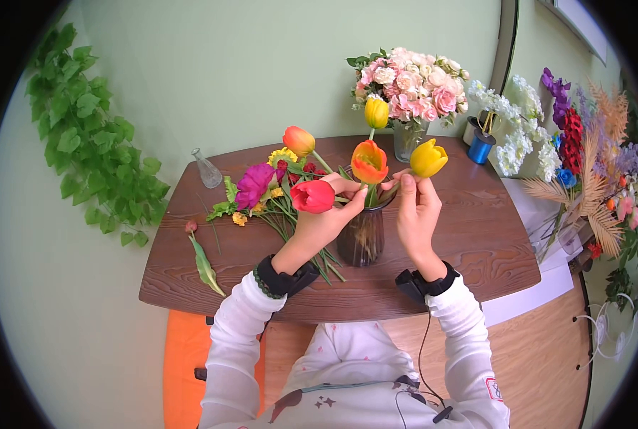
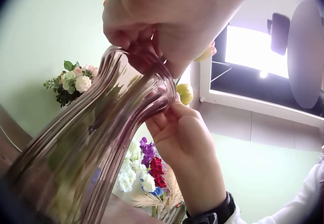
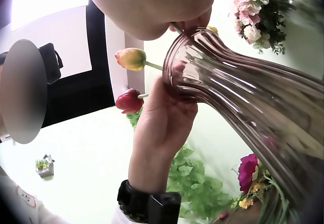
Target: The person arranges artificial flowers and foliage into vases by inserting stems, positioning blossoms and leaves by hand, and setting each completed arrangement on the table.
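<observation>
A ribbed, smoky glass vase [image 1: 362,239] stands in front of the person with stems inside. My left hand [image 1: 317,227] is at its mouth, thumb and fingers pinching the stem of an orange tulip [image 1: 369,163]. A red tulip [image 1: 313,196] overlaps this hand, and an orange-yellow tulip [image 1: 299,141] leans out behind it. On the other side, my right hand [image 1: 419,218] pinches a yellow tulip [image 1: 428,158] just below its bloom, fingertips beside the rim. Another yellow tulip [image 1: 377,113] rises at the back. In the right wrist view, a thin stem shows between the right fingers [image 3: 195,24].
Left of the vase lie a purple flower [image 1: 255,186] and several loose stems. A small pink tulip [image 1: 203,261] and a clear bottle [image 1: 206,170] are farther left. Pink roses [image 1: 422,82] in a glass vase and a blue spool [image 1: 481,146] stand at the back right.
</observation>
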Action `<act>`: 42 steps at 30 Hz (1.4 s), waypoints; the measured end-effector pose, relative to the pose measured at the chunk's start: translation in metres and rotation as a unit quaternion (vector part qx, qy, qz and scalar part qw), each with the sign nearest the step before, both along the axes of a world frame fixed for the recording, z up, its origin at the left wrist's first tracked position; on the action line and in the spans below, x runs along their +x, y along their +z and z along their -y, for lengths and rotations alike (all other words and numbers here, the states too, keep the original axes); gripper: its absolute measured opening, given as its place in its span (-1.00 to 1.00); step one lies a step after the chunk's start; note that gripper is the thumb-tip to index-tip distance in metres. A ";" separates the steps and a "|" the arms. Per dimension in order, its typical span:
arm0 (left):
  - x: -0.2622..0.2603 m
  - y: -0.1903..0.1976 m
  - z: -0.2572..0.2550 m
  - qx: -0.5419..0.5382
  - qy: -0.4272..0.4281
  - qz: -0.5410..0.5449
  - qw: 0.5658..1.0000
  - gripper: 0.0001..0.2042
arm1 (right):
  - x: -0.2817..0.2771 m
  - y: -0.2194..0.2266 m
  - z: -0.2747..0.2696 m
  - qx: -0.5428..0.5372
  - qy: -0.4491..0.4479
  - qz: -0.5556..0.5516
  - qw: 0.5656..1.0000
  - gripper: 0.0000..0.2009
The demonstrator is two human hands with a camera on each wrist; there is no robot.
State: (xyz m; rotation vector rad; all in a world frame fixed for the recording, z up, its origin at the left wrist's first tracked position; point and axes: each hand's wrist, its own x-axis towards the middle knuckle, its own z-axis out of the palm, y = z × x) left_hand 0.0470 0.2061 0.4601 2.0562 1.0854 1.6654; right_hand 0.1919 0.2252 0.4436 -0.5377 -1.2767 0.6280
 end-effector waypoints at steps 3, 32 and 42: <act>0.000 0.000 -0.001 -0.001 0.003 0.004 1.000 -0.89 | 0.001 0.001 0.000 -0.018 0.009 -0.025 0.999 -0.81; -0.007 -0.007 0.004 0.021 -0.023 0.025 0.999 -0.75 | 0.003 -0.007 -0.001 -0.023 -0.014 0.030 0.999 -0.95; -0.016 -0.009 0.005 0.027 0.000 0.064 0.998 -0.92 | 0.004 -0.007 -0.003 0.008 -0.027 0.046 0.999 -0.91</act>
